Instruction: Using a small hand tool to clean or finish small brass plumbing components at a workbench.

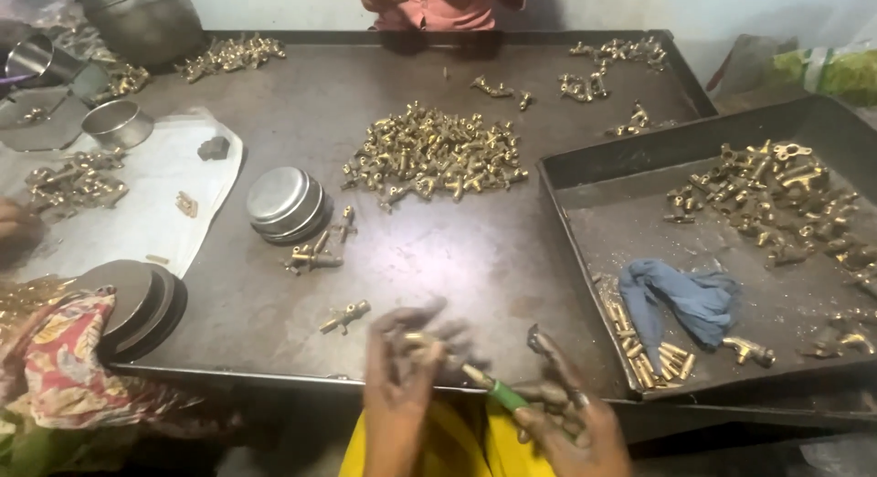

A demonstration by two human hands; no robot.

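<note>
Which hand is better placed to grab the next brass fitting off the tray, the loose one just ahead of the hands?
Left, probably. The left hand pinches only a small brass piece and sits just behind the loose brass fitting. The right hand grips the green-handled tool and lies farther away, near the right-hand tray.

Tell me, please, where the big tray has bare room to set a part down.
The widest bare patch of the big tray lies between the central brass pile and the hands, right of the steel bowls. Another lies between that pile and the far rim. The side tray is crowded with fittings and a blue cloth.
</note>
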